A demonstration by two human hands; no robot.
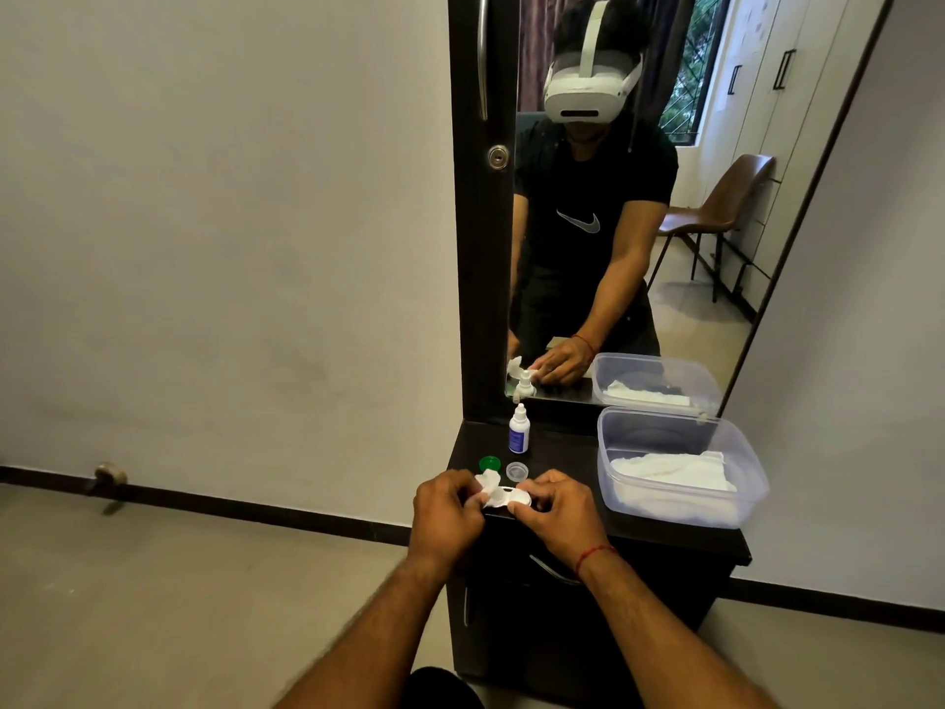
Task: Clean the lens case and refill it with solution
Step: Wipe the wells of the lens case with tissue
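Dark cabinet top (562,450), and at its front edge the left hand (447,509) pinches a tissue (486,482) against the left well of the case (513,498) while the right hand (557,509) grips its right end. Green cap (489,463) and clear cap (517,471) at twelve o'clock, bottle (518,431) beyond them, tub (680,427) at two.

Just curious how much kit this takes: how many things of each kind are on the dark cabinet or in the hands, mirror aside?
Bottle: 1
Lens case: 1
Caps (green cap, clear cap): 2
Tissue: 1
Plastic tub: 1
White cloth or paper in tub: 1
Total: 7
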